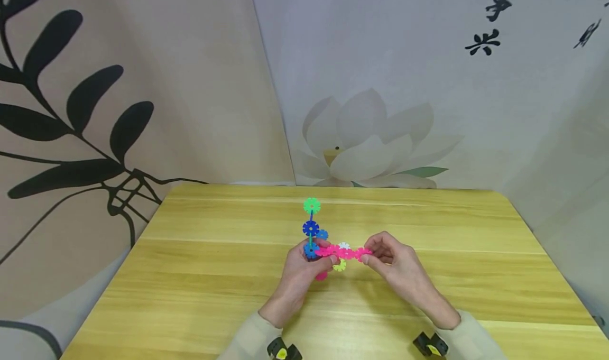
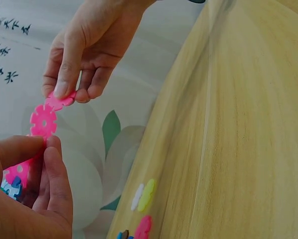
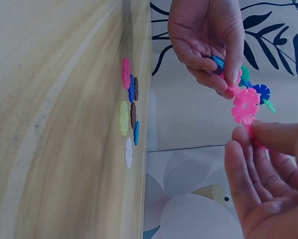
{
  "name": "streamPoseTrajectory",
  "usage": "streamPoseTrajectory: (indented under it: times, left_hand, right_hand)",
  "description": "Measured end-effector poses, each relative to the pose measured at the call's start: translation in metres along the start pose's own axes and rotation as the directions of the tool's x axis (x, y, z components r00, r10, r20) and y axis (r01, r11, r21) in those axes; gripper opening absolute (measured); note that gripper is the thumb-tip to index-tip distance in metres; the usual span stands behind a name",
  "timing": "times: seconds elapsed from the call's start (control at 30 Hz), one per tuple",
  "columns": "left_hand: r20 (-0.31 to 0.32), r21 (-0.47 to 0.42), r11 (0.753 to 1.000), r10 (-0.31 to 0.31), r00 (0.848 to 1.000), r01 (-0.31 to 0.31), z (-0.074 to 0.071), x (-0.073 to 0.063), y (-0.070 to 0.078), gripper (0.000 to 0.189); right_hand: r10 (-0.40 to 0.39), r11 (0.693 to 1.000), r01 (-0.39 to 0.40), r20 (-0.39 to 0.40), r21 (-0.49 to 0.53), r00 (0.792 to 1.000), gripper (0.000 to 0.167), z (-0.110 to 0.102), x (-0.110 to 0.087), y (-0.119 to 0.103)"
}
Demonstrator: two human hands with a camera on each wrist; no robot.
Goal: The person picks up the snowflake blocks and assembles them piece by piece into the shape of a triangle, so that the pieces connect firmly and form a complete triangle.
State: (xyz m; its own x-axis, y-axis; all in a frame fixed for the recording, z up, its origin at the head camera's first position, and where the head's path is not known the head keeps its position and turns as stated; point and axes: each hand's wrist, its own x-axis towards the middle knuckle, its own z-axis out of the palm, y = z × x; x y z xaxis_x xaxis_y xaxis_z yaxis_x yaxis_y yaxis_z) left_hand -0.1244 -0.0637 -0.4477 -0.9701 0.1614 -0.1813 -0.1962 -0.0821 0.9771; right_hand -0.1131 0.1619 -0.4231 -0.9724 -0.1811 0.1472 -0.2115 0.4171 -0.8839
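Note:
Above the table, a chain of notched plastic snowflake discs hangs between both hands. Its pink discs (image 1: 346, 253) run sideways, and a blue disc (image 1: 311, 228) and a green disc (image 1: 312, 205) extend away from the left hand. My left hand (image 1: 297, 275) pinches the pink part between thumb and fingers, as the left wrist view also shows. Between thumb and fingertips, my right hand (image 1: 404, 270) grips the pink disc (image 2: 60, 102) at the chain's other end. That disc touches the neighbouring pink disc (image 2: 38, 119); how deep their slots interlock cannot be told.
Loose discs lie on the wooden table (image 1: 214, 275) beneath the hands: yellow (image 3: 124, 118), white (image 3: 128, 153), pink (image 3: 126, 73), plus blue and brown ones. A printed backdrop (image 1: 200, 85) stands behind the table's far edge.

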Motion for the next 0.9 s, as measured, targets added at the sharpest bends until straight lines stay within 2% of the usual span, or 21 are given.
streamPoseTrajectory:
  times: [0.23,0.53,0.9]
  left_hand:
    - [0.006,0.012,1.000,0.004,1.000,-0.004,0.0013,-0.0003,-0.0009,0.034]
    - [0.033,0.012,1.000,0.020,0.999,-0.020,0.0021,0.0004,0.0004,0.026]
    - [0.049,-0.019,1.000,0.016,0.999,-0.015,0.0026,0.0029,-0.0003,0.024]
  right_hand:
    - [-0.028,0.999,0.028,-0.002,-0.023,1.000,0.018,0.0009,-0.0003,0.0018]
    - [-0.077,0.997,0.075,-0.064,-0.033,0.995,0.014,0.0004,-0.0001,0.0029]
    - [-0.099,0.994,0.097,-0.038,-0.048,0.994,0.011,0.0017,0.0038,-0.0004]
